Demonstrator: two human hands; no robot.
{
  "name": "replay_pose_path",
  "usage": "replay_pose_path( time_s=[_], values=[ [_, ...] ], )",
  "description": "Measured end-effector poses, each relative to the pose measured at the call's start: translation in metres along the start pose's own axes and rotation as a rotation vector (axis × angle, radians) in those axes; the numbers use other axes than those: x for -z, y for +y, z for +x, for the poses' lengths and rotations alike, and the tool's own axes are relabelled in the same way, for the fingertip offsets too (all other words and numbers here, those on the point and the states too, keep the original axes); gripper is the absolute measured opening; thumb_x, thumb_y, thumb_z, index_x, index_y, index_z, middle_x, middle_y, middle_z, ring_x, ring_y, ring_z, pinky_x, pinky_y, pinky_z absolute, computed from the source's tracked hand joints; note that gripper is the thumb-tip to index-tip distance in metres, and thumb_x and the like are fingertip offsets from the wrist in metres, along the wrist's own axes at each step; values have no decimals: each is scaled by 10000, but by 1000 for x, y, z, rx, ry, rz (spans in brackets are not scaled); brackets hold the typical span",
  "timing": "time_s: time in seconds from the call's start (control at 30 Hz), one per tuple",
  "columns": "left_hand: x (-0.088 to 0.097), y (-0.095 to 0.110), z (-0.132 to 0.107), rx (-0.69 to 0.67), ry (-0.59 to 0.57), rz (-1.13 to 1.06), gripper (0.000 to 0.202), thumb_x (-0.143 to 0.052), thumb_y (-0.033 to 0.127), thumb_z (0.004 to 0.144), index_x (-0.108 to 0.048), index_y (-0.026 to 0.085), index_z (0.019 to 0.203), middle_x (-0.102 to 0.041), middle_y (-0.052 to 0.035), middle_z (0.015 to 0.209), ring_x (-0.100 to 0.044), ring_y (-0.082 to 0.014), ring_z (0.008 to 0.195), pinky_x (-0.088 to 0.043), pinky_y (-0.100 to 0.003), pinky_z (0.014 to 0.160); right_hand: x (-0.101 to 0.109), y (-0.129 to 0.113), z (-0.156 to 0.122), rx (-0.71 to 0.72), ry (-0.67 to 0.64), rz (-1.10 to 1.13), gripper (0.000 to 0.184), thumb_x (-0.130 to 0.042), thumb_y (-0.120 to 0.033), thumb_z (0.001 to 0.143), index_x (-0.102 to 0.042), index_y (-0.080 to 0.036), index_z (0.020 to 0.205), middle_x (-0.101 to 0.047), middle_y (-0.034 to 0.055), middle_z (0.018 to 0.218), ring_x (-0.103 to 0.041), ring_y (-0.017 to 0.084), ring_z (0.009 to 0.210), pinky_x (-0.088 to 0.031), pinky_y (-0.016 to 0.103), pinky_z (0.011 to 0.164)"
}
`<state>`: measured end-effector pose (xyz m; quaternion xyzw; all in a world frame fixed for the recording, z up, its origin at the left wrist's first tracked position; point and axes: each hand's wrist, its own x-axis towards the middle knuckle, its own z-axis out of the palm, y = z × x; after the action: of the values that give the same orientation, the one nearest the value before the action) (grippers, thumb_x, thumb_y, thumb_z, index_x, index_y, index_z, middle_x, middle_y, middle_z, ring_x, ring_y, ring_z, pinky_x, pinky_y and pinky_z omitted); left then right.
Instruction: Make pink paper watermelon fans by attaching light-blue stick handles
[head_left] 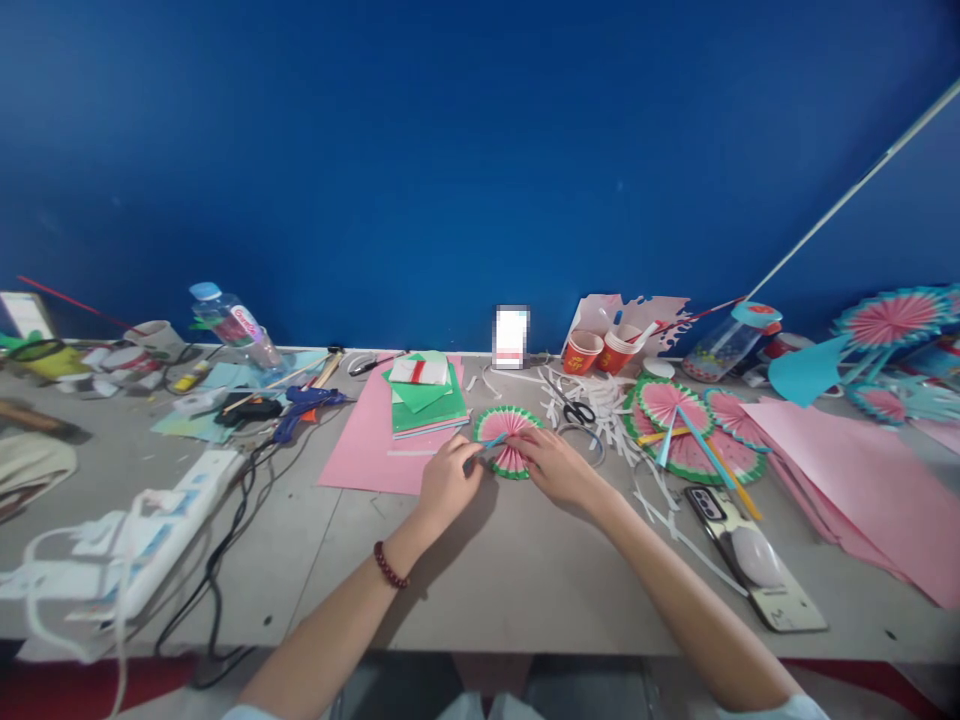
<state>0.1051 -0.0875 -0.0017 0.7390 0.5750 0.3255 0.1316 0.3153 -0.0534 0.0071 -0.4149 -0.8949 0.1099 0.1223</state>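
A round pleated paper fan [511, 464], pink with a green and white rim, lies between my hands above the grey table. A narrow blue paper strip [493, 441] reaches across its left half to about its middle. My left hand [451, 478] is closed, pinching the strip's outer end at the fan's left side. From the right, my right hand [561, 464] has its fingers closed on the fan near the centre, by the strip's inner end. Its fingertips partly cover the fan, so their exact grip is hard to see.
Pink sheets [360, 455] bear green paper [431, 405] at left. Further left are a blue glue gun [306, 402] and power strip [187, 530]. Scissors [577, 408], paper cups [583, 352], finished fans [720, 455] and a phone [787, 606] are at right.
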Motion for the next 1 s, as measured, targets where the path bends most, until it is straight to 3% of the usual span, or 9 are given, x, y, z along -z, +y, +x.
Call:
replay_pose_path(
  time_s=[0.3,1.0],
  values=[
    [-3,-3,0,-14,-85,22,243,-517,94,756,-676,203,904,-606,-32,795,-577,-166,771,-438,-266,703,-5,-4,-4,-24,40,-13,405,-430,-85,803,-544,-215,1169,-507,97,1205,-449,229,1123,-356,377,936],
    [-7,-2,0,-61,-152,166,273,-541,113,761,-709,219,948,-606,-59,820,-571,-211,854,-416,-318,737,-3,1,-11,34,72,61,383,-442,-98,812,-591,-241,1133,-538,70,1241,-474,210,1146,-373,372,950]
  ],
)
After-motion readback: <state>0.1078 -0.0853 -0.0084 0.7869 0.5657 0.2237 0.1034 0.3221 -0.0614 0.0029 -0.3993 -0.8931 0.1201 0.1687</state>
